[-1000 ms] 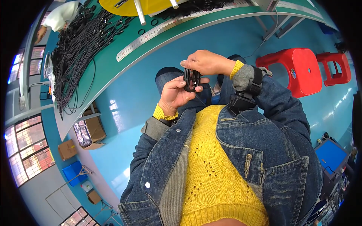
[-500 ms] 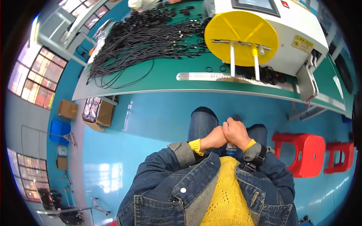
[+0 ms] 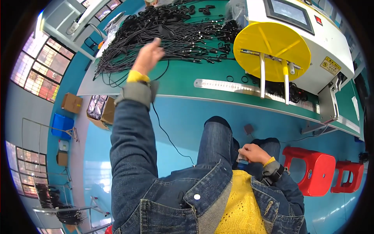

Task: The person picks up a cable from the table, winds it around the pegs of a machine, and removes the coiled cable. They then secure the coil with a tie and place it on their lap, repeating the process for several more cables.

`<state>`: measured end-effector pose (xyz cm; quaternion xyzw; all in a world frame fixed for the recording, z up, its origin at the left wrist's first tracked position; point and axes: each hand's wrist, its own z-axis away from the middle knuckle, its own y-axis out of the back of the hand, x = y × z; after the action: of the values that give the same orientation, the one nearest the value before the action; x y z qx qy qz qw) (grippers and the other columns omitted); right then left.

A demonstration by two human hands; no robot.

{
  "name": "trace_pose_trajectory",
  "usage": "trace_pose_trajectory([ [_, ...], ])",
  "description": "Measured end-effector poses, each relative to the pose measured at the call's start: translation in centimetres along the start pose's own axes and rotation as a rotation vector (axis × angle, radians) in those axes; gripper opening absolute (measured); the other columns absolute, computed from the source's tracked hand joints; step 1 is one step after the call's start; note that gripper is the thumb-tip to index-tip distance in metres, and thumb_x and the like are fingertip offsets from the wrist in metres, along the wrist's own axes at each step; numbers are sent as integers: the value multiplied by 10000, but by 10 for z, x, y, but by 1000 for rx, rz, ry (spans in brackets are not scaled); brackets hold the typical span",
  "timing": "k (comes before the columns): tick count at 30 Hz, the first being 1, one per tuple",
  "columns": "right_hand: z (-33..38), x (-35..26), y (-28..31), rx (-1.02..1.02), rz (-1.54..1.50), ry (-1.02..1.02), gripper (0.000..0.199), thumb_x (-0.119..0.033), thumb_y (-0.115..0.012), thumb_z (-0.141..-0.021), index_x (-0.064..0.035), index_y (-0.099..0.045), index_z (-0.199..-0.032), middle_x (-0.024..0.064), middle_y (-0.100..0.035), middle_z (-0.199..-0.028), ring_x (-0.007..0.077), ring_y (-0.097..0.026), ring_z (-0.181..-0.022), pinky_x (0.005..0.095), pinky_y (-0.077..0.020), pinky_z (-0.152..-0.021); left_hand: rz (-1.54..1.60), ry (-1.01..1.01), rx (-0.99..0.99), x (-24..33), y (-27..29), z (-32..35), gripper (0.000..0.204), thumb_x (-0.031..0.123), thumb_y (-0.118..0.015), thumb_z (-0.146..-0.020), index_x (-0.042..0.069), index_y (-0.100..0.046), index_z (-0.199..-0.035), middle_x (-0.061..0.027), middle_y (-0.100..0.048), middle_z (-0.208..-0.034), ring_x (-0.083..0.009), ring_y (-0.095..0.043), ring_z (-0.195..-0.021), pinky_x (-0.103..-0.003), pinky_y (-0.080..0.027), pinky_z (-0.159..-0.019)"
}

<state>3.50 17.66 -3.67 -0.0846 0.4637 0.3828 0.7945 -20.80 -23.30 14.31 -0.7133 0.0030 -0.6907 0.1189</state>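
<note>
"What could go wrong?"
"The cables (image 3: 132, 50) lie tangled on the left of the worktop (image 3: 181, 78), so lifting one could drag its neighbours. The left hand (image 3: 149, 56) is over their near side, fingers loosely spread and seemingly bare; touching or not, I can't tell."
"And the right hand (image 3: 255, 153)?"
"Low by the knees (image 3: 215, 136), fingers curled. Something pale (image 3: 241, 157) shows at their tips; whether they hold it, I can't tell."
"Other risks?"
"A thin cord (image 3: 166, 133) hangs below the left cuff (image 3: 134, 93); it could snag if the arm swings."
"What's in the way?"
"The machine (image 3: 323, 43) fills the right side, its yellow disc (image 3: 269, 35) and two prongs (image 3: 262, 78) jutting forward. Beneath runs a ruler (image 3: 218, 84), beside two rings (image 3: 230, 78) a sleeve could sweep off. Red stools (image 3: 321, 175) stand rightward."
</note>
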Motion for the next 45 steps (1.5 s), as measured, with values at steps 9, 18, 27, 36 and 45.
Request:
trace_pose_trajectory([
  [9,-4,23,13,160,-113,-40,286,-268,-577,-820,11,-573,-759,66,-578,-586,135,-544,-463,275,-437,-460,-1627,24,272,-108,10,-43,442,399,-590,-755,2,-621,-948,-223,-587,-1032,-336,-567,-968,-387,-453,-826],
  [18,1,24,12,188,-136,-16,270,-249,-581,-809,15,-577,-751,73,-582,-570,137,-550,-460,278,-444,-466,-798,400,-112,-64,90,-91,162,203,-523,-824,56,-564,-879,-26,-511,-618,-164,-485,-519,-304,-372,-462],
  [27,9,38,9,235,-111,23,251,-235,-584,-796,12,-585,-750,98,-593,-581,173,-576,-503,308,-450,-493,-66,-123,-119,92,-37,-26,285,178,-487,-884,9,-533,-1109,68,-427,-556,-14,-336,-446,-151,-269,-415],
  [36,73,-79,30,1075,348,839,247,-50,-648,-727,-18,-607,-968,125,-587,-841,233,-568,-702,289,-458,-603,-723,-327,-570,51,-103,172,179,71,-511,-860,-19,-619,-971,24,-505,-616,-43,-439,-554,-178,-339,-493],
  [45,114,-134,60,1393,844,1256,371,-2,-700,-641,11,-600,-998,119,-571,-899,255,-559,-726,317,-477,-611,-627,-89,-870,57,-196,244,134,45,-555,-828,-33,-608,-923,-3,-523,-641,-57,-452,-584,-198,-376,-532],
])
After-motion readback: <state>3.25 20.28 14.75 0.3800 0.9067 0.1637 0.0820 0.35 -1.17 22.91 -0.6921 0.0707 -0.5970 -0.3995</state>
